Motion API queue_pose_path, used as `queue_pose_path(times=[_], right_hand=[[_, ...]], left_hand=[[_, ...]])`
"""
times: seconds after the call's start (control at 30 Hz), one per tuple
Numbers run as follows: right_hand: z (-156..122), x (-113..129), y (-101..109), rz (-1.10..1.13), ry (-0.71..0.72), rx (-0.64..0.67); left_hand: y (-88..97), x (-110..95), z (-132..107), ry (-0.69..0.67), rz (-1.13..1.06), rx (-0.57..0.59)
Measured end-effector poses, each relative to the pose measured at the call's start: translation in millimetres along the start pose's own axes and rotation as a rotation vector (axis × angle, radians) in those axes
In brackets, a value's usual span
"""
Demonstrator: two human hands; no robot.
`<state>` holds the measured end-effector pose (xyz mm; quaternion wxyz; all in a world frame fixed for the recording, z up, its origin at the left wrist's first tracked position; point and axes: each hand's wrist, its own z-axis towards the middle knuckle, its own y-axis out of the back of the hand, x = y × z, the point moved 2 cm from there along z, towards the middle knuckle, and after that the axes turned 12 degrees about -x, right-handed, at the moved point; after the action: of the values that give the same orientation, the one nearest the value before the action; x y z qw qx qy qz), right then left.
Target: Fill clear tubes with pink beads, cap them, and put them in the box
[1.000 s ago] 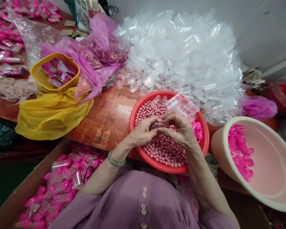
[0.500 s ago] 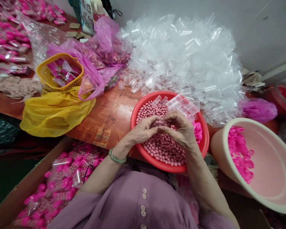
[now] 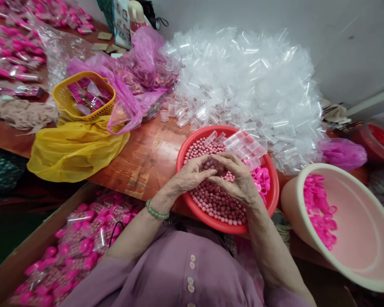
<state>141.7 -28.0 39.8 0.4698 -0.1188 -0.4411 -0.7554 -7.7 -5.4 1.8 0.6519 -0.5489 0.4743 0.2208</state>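
Observation:
Both hands meet over a red bowl (image 3: 273,187) full of small pink balls (image 3: 216,202). My left hand (image 3: 192,175) has its fingers curled and pinched together against the fingertips of my right hand (image 3: 238,179), which is curled too. What they hold between them is hidden. Clear plastic tubes (image 3: 245,145) lie at the bowl's far side, and bright pink caps (image 3: 262,179) sit at its right edge. A green bead bracelet (image 3: 155,212) circles my left wrist.
A big heap of clear tubes (image 3: 246,81) fills the table behind the bowl. A cream basin (image 3: 368,266) with pink caps stands at right. A yellow basket (image 3: 83,96), a yellow bag (image 3: 73,149) and pink bags lie left. A box of filled tubes (image 3: 80,241) sits below.
The hands stay together over the bowl, with only small finger movements. The view has shifted slightly, so everything sits a little lower and further right in the picture.

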Motion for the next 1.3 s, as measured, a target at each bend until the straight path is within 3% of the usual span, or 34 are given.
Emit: queue_pose_path(times=[0.17, 0.33, 0.43, 0.57, 0.73, 1.03, 1.2, 1.3], right_hand=[[-4.7, -4.3, -0.8, 0.006, -0.056, 0.005], [-8.8, -7.0, -0.4, 0.005, -0.05, -0.012], [-6.7, -3.6, -1.9, -0.005, -0.007, -0.052], [-2.8, 1.7, -7.2, -0.076, 0.066, -0.009], [-4.6, -0.7, -8.0, -0.055, 0.039, -0.026], [-5.4, 0.3, -8.8, -0.132, 0.107, -0.024], [-6.0, 1.0, -4.8, -0.099, 0.092, -0.165], [-6.1, 2.3, -6.3, -0.095, 0.111, -0.079]], left_hand=[[1.1, -0.6, -0.5, 0.045, -0.143, -0.069], [1.7, 1.5, -0.3, 0.116, -0.196, -0.047], [2.0, -0.1, -1.0, 0.085, -0.161, -0.089], [-0.7, -3.9, -3.7, 0.02, -0.033, -0.08], [-1.4, -8.5, -4.7, -0.028, 0.007, -0.068], [-3.2, -6.0, -3.9, -0.019, 0.076, -0.073], [-1.3, -5.6, -4.2, 0.004, 0.047, -0.079], [-0.5, -6.3, -4.3, -0.022, 0.08, -0.076]])
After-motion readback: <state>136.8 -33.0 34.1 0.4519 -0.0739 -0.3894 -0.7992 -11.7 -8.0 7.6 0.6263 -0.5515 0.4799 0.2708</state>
